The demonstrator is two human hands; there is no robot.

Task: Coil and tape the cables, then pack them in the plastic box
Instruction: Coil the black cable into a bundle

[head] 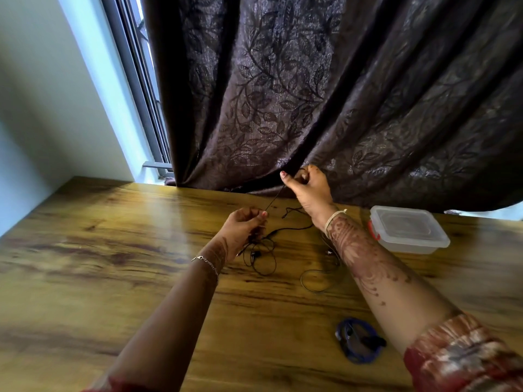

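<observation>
A thin black earphone cable (pixel 264 257) lies tangled on the wooden table (pixel 113 250). A stretch of it runs taut between my two hands. My left hand (pixel 244 226) pinches the cable just above the tangle. My right hand (pixel 308 185) is raised near the curtain and grips the cable's far end in curled fingers. A second thin cable (pixel 312 280) loops on the table under my right forearm. A blue coiled cable (pixel 358 340) lies near the front right. The clear plastic box (pixel 407 230), lid on with a red clasp, stands at the right.
A dark patterned curtain (pixel 311 94) hangs along the table's far edge, right behind my right hand. A window frame (pixel 135 80) and pale wall are at the left. No tape shows in view.
</observation>
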